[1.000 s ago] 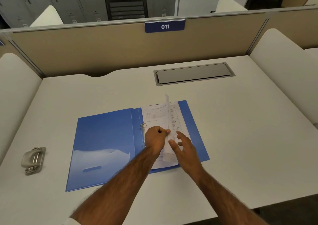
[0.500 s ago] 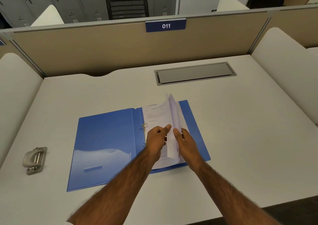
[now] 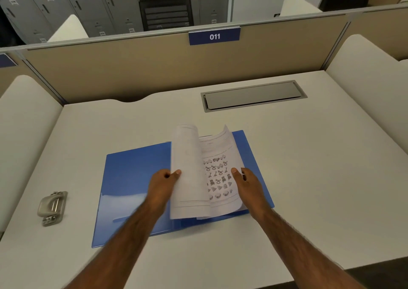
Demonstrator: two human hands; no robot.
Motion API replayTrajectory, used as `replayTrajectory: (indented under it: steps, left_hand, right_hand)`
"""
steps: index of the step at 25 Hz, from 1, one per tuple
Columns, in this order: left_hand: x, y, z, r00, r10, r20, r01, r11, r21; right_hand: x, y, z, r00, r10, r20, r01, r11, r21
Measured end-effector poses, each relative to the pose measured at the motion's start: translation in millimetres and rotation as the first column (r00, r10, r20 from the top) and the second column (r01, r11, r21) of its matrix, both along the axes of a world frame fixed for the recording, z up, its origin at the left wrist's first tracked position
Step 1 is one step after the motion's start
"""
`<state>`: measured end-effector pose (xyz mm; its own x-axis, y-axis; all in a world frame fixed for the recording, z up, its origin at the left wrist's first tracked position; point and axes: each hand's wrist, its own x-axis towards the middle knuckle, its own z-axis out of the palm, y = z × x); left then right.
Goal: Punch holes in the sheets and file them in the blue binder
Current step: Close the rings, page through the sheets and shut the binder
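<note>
The blue binder (image 3: 132, 178) lies open and flat on the desk in front of me. A stack of printed sheets (image 3: 220, 173) rests on its right half, the top page showing rows of small pictures. My left hand (image 3: 163, 182) pinches a few sheets (image 3: 187, 169) that stand curled up over the binder's spine, hiding the rings. My right hand (image 3: 247, 182) presses its thumb on the right part of the stack, fingers under the sheet edges.
A metal hole punch (image 3: 52, 208) sits on the white desk (image 3: 309, 178) at the left. A grey cable hatch (image 3: 254, 95) is set in the desk behind the binder. Beige partition walls stand at the back and both sides.
The sheets held upright between both hands have swung leftward over the spine. My left hand moved left with them, and my right hand shifted right onto the exposed picture page.
</note>
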<state>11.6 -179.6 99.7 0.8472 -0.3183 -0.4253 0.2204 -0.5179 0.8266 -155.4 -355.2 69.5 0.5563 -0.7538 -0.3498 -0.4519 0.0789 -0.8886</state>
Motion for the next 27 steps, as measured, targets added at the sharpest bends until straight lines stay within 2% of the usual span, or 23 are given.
replayTrajectory:
  steps: [2, 4, 9, 13, 19, 20, 22, 23, 25, 27]
  left_hand:
    - [21, 38, -8, 0.997, 0.033, 0.067, -0.040, 0.994, 0.106]
    - [34, 66, -17, 0.996, 0.060, 0.070, -0.071, 0.983, 0.170]
    - [47, 86, -34, 0.983, 0.022, 0.181, -0.081, 0.942, 0.325]
    - [53, 95, -42, 0.974, -0.019, 0.225, -0.077, 0.908, 0.412]
    - [49, 101, -49, 0.974, -0.031, 0.223, -0.075, 0.889, 0.452]
    - [46, 99, -46, 0.968, -0.024, 0.248, -0.101, 0.871, 0.481]
    - [36, 87, -38, 0.912, -0.054, 0.406, -0.199, 0.809, 0.553]
    - [28, 74, -33, 0.867, -0.084, 0.490, -0.220, 0.819, 0.530]
    - [1, 39, -16, 0.838, -0.148, 0.525, -0.077, 0.921, 0.382]
    - [-31, -10, -2, 0.915, -0.233, 0.329, 0.158, 0.958, 0.238]
  right_hand:
    - [-1, -2, -1, 1.000, -0.014, -0.001, 0.014, 1.000, 0.005]
    - [-2, -4, -3, 1.000, -0.020, -0.008, 0.020, 1.000, 0.000]
    - [-1, -5, -7, 1.000, -0.017, -0.025, 0.017, 1.000, -0.008]
    - [-1, -4, -6, 0.999, -0.007, -0.033, 0.007, 1.000, -0.007]
    - [-5, -3, -1, 0.998, 0.002, -0.057, -0.004, 0.999, -0.034]
    - [-6, -3, -1, 0.999, 0.004, -0.055, -0.006, 0.999, -0.035]
    - [-8, 0, -1, 0.999, 0.015, -0.034, -0.016, 0.999, -0.030]
    - [-9, 1, -1, 1.000, 0.025, -0.018, -0.026, 0.999, -0.031]
    - [-10, 5, -3, 0.999, 0.047, 0.017, -0.046, 0.998, -0.042]
    - [-10, 10, -2, 0.997, 0.077, 0.022, -0.075, 0.995, -0.069]
